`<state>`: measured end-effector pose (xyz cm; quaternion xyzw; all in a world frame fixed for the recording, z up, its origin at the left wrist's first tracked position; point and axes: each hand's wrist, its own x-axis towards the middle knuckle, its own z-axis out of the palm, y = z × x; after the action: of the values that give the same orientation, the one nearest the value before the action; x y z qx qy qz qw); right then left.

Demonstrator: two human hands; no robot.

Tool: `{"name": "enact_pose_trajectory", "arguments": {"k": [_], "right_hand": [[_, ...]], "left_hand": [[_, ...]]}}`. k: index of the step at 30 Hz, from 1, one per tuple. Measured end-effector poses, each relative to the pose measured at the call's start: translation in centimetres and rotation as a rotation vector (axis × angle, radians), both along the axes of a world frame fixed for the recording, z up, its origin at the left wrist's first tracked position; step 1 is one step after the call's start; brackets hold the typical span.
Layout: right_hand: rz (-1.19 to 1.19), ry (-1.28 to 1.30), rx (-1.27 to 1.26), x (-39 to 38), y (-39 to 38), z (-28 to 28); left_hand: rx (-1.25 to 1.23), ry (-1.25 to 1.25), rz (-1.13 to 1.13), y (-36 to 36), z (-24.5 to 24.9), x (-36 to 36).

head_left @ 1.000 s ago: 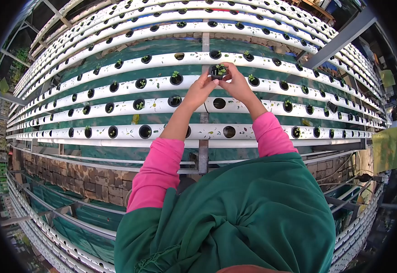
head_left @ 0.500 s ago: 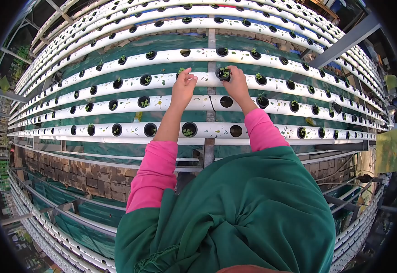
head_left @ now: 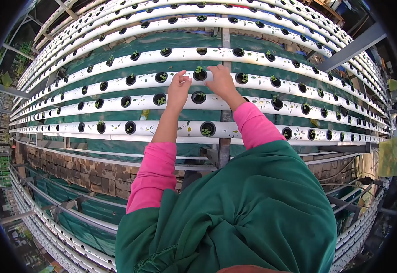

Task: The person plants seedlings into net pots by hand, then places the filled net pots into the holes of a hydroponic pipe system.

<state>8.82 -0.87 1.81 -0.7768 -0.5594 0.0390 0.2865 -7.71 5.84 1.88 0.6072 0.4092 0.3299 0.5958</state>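
A black net pot with a small green seedling sits in a hole of a white grow pipe, the second pipe above my arms. My left hand rests on that pipe just left of the pot, fingers bent, nothing visible in it. My right hand is on the pot's right side, its fingertips at the rim; I cannot tell whether they grip it. Another seedling pot sits in the hole right of my right hand. Pink sleeves and a green garment fill the lower view.
Many curved white pipes with rows of holes run left to right, most holes holding seedling pots, some bare. A grey metal post stands under my right arm. Brick wall and more pipes lie lower left.
My right hand let go of the pot it set into a hole and moved left to the neighbouring pot beside my left hand. The view shifted leftward along the pipes.
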Motion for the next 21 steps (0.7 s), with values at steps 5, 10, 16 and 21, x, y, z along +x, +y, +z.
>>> {"name": "enact_pose_trajectory", "arguments": {"k": [5, 10, 16, 21], "right_hand": [[-0.040, -0.107, -0.144, -1.2, 2.3, -0.3], [-0.039, 0.566, -0.136, 1.7, 3.4, 1.3], [-0.105, 0.946, -0.221, 1.2, 2.2, 9.0], [-0.106, 0.954, -0.132, -0.1, 1.6, 10.4]], "left_hand": [[0.045, 0.001, -0.054, 0.6, 0.2, -1.2], [-0.095, -0.050, -0.103, 1.8, 0.3, -2.1], [-0.253, -0.162, -0.199, 2.3, 1.7, -1.4], [-0.202, -0.187, -0.244, 1.5, 3.1, -0.2]]}}
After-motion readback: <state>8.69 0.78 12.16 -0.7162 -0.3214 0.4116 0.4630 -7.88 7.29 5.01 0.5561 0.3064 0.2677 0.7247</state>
